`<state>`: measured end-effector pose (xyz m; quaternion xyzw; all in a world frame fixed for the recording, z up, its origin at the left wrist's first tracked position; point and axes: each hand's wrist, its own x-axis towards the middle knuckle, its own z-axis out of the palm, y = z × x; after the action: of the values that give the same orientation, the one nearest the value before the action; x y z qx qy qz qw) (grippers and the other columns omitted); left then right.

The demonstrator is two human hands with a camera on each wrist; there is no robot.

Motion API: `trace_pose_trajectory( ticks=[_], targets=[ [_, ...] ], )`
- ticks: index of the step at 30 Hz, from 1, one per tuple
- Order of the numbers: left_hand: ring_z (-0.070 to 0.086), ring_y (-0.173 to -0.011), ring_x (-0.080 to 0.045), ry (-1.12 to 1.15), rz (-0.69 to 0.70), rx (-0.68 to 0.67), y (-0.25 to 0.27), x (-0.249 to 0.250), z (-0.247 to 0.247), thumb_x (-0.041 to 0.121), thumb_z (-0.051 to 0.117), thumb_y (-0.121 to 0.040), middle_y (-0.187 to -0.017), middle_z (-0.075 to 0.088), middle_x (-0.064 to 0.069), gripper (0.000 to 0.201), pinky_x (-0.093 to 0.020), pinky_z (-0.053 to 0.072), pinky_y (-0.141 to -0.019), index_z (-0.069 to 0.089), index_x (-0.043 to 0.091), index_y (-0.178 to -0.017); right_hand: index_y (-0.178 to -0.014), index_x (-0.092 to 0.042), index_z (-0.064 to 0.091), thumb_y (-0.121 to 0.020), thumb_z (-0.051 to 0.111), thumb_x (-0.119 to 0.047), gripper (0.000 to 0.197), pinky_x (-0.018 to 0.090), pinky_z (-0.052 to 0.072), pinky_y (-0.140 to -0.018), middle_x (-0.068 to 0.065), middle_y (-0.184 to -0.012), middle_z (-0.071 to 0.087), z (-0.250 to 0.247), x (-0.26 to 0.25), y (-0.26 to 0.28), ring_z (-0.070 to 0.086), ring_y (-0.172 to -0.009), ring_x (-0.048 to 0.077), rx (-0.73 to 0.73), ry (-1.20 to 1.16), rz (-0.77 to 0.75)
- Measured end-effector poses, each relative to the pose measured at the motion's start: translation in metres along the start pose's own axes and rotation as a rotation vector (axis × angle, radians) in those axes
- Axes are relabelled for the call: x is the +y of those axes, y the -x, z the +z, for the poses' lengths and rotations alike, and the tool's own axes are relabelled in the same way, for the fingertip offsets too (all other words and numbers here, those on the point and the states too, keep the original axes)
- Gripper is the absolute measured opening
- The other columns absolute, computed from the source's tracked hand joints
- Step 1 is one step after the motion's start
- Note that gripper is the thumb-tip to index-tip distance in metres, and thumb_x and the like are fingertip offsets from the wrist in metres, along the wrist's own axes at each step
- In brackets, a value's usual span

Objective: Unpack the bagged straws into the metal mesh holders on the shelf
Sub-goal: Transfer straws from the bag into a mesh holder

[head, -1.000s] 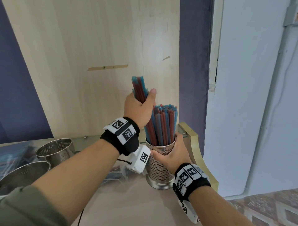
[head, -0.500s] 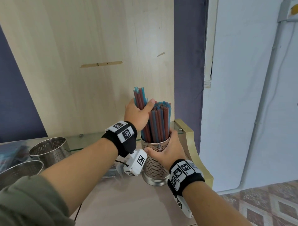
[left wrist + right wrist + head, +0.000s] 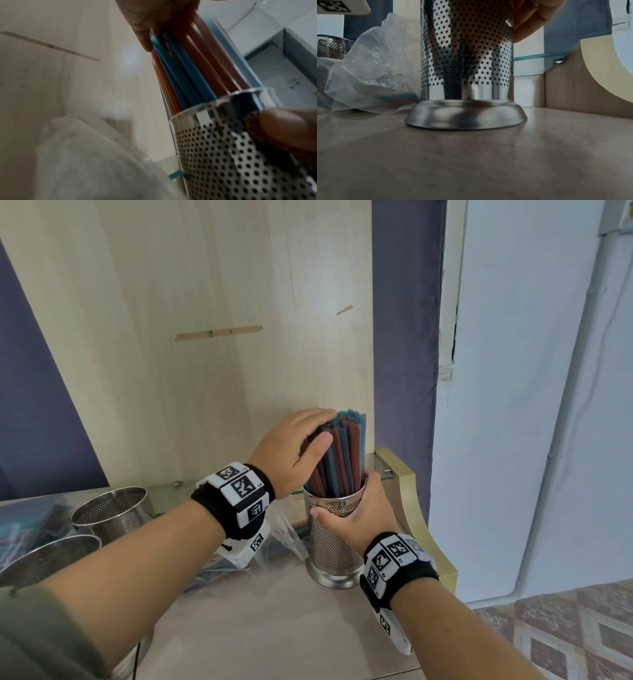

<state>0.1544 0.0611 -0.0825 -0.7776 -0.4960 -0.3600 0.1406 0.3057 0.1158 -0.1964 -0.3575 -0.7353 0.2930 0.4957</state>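
A perforated metal holder [image 3: 329, 546] stands on the shelf, packed with red and blue straws [image 3: 342, 460]. My left hand [image 3: 301, 440] lies over the straw tops, fingers spread across them and thumb against the side of the bundle. My right hand [image 3: 359, 518] grips the holder just under its rim. In the left wrist view the straws [image 3: 185, 70] rise out of the holder [image 3: 214, 148], with my right thumb [image 3: 278, 128] on the mesh. The right wrist view shows the holder [image 3: 467, 54] flat on its base and my fingers [image 3: 532, 17] wrapped behind it.
Two empty mesh holders [image 3: 113, 511] [image 3: 48, 556] stand at the left. A crumpled clear plastic bag [image 3: 284, 539] lies just left of the filled holder. More bagged straws [image 3: 27, 522] sit at the far left. A curved side panel [image 3: 411, 494] bounds the shelf on the right.
My left hand has lowered its bunch of straws into the holder and now rests on the tops. The right hand has stayed on the holder.
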Motion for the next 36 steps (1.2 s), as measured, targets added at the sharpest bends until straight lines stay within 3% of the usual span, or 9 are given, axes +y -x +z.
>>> trace_pose_trajectory(
  ticks=[7,11,14,17,22,25,29,33,36],
  targets=[
    [0.043,-0.130,-0.007,0.070,-0.234,0.229,0.047,-0.016,-0.023,0.069,0.029,-0.090,-0.143,0.049,-0.002,0.078,-0.028,0.033,-0.110,0.042,0.013,-0.144,-0.129,-0.029,0.035,-0.049,0.083,-0.062,0.099,0.027,0.052,-0.093,-0.010,-0.121,0.056,-0.001,-0.001,-0.001,0.058,-0.109,0.008,-0.025,-0.015,0.030],
    [0.030,-0.140,-0.017,-0.034,-0.517,-0.041,0.090,-0.038,-0.021,0.086,0.042,-0.068,-0.155,0.030,-0.001,0.108,-0.040,0.027,-0.113,0.021,0.022,-0.153,-0.130,-0.029,0.036,-0.052,0.087,-0.055,0.097,0.027,0.051,-0.093,-0.010,-0.120,0.057,-0.003,-0.004,-0.001,0.059,-0.108,0.009,-0.030,-0.021,0.039],
    [0.016,-0.147,-0.024,-0.116,-0.565,-0.283,0.106,-0.050,-0.010,0.096,0.049,-0.051,-0.161,0.017,-0.001,0.129,-0.050,0.020,-0.118,0.006,0.031,-0.154,-0.129,-0.028,0.036,-0.054,0.089,-0.052,0.095,0.024,0.050,-0.090,-0.011,-0.117,0.058,-0.005,-0.007,0.000,0.060,-0.105,0.008,-0.039,-0.013,0.051],
    [0.014,-0.148,-0.024,-0.170,-0.592,-0.382,0.106,-0.054,0.005,0.092,0.060,-0.046,-0.162,0.015,-0.001,0.135,-0.049,0.020,-0.119,0.005,0.031,-0.153,-0.128,-0.026,0.037,-0.056,0.090,-0.048,0.092,0.020,0.047,-0.086,-0.013,-0.113,0.058,-0.006,-0.010,0.002,0.060,-0.100,0.007,-0.038,-0.001,0.063],
    [0.049,-0.112,-0.020,-0.296,-0.640,-0.479,0.102,-0.045,0.024,0.068,0.082,-0.051,-0.127,0.050,0.002,0.100,-0.036,0.046,-0.094,0.033,0.028,-0.129,-0.117,-0.035,0.033,-0.056,0.090,-0.048,0.084,0.020,0.045,-0.083,-0.022,-0.104,0.056,-0.008,-0.012,0.002,0.059,-0.096,0.005,-0.053,0.003,0.092],
    [0.056,-0.083,-0.015,-0.190,-0.695,-0.438,0.101,-0.041,0.020,0.043,0.087,-0.065,-0.105,0.057,0.001,0.075,-0.026,0.042,-0.065,0.034,0.029,-0.116,-0.116,-0.037,0.031,-0.057,0.090,-0.047,0.084,0.019,0.044,-0.083,-0.024,-0.102,0.054,-0.008,-0.011,0.002,0.059,-0.096,0.004,-0.061,-0.008,0.094],
    [0.058,-0.098,-0.021,-0.105,-0.808,-0.328,0.105,-0.043,0.004,0.042,0.085,-0.069,-0.117,0.059,-0.005,0.088,-0.029,0.048,-0.083,0.036,0.023,-0.139,-0.117,-0.035,0.031,-0.058,0.090,-0.046,0.084,0.018,0.044,-0.082,-0.021,-0.105,0.055,-0.009,-0.012,0.002,0.059,-0.095,0.004,-0.071,-0.010,0.091],
    [0.046,-0.117,-0.026,-0.364,-0.819,-0.459,0.111,-0.043,-0.007,0.055,0.074,-0.075,-0.127,0.050,-0.008,0.069,-0.034,0.042,-0.097,0.056,0.019,-0.131,-0.123,-0.031,0.035,-0.058,0.089,-0.047,0.086,0.022,0.046,-0.085,-0.018,-0.106,0.057,-0.009,-0.012,0.003,0.060,-0.096,0.005,-0.067,-0.011,0.094],
    [0.034,-0.130,-0.026,-0.324,-0.816,-0.399,0.115,-0.042,-0.011,0.050,0.068,-0.084,-0.142,0.040,-0.007,0.061,-0.036,0.033,-0.107,0.057,0.014,-0.132,-0.125,-0.028,0.036,-0.058,0.090,-0.047,0.088,0.022,0.046,-0.084,-0.018,-0.106,0.058,-0.009,-0.013,0.004,0.060,-0.096,0.006,-0.065,-0.018,0.097]
  ],
)
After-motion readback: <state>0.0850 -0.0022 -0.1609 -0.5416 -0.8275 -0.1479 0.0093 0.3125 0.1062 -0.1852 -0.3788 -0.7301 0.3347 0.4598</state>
